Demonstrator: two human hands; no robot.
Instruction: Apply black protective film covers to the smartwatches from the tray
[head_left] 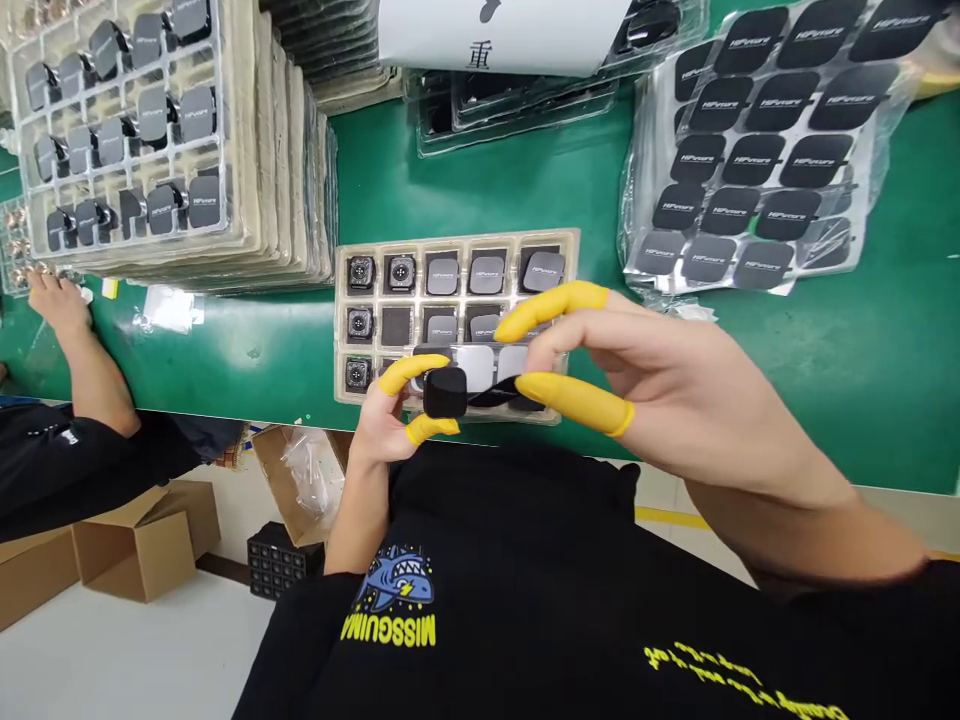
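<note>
My left hand (382,415), with yellow finger cots on thumb and finger, is closed on a square black smartwatch body (445,392), its dark glossy face towards me. My right hand (645,370), also in yellow cots, pinches a thin dark film (495,391) between thumb and fingers. The film curves at the right side of the watch body; whether it touches the face I cannot tell. Beneath both hands lies a clear plastic tray (457,240). Some of its pockets hold watch bodies with their backs up (360,273), others grey HiFuture-printed squares (442,273). My hands hide part of its lower row.
Sheets of black HiFuture stickers (754,160) lie at the right. A tall stack of filled trays (277,180) stands at the left, with more trays (517,110) under white paper at the back. Another person's hand (60,300) rests at far left. Cardboard boxes (142,550) stand below.
</note>
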